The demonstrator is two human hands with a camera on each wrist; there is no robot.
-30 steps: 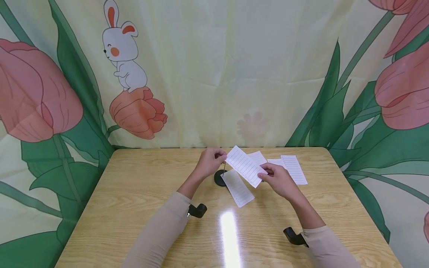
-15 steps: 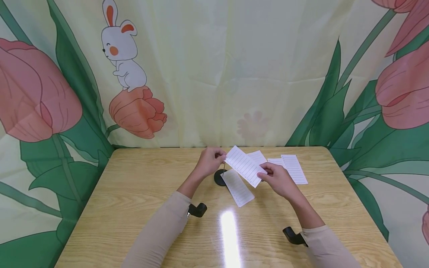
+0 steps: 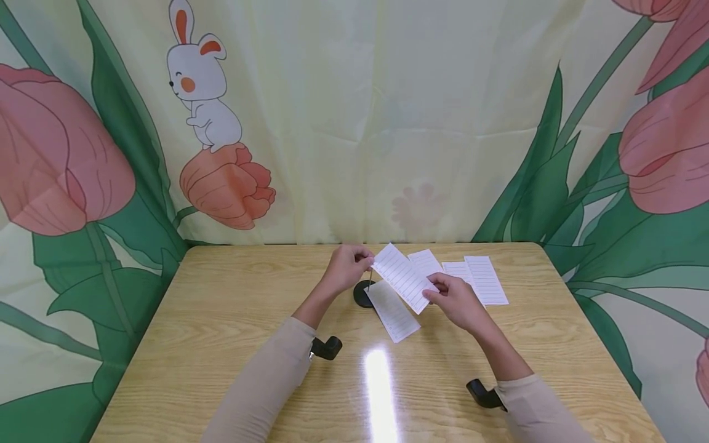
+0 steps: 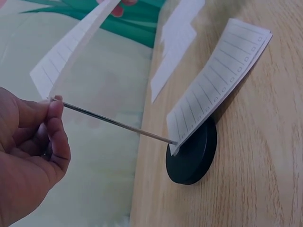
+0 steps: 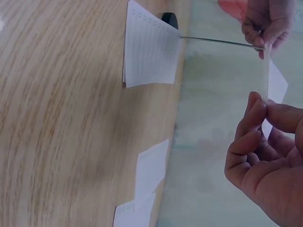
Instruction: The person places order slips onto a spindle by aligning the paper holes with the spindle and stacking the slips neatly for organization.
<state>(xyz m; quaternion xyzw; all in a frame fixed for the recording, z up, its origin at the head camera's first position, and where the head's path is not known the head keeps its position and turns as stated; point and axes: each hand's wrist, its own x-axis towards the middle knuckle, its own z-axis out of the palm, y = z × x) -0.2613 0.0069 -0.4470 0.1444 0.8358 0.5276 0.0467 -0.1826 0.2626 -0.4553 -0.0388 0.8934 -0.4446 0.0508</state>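
Note:
In the head view, my left hand (image 3: 346, 267) pinches one corner of a lined paper slip (image 3: 403, 277) between thumb and forefinger. That corner sits right at the top of a thin metal rod (image 4: 118, 124), which rises from a round black base (image 4: 191, 163): a bill spike. Lower down, a few lined slips (image 4: 215, 78) are pierced by the rod near one end and rest over the base. My right hand (image 5: 270, 161) pinches the raised slip near its opposite end, thumb against forefinger, so the slip spans between both hands above the table.
Several loose lined slips lie at the back right of the wooden table (image 3: 221, 344), among them a slip (image 3: 425, 261) behind the raised one and another slip (image 3: 487, 280) farther right. A printed curtain (image 3: 332, 123) hangs behind the table's far edge.
My right hand has shifted slightly left and toward me, swinging its end of the slip and baring more of the loose slips behind. My left hand stays at the rod's top.

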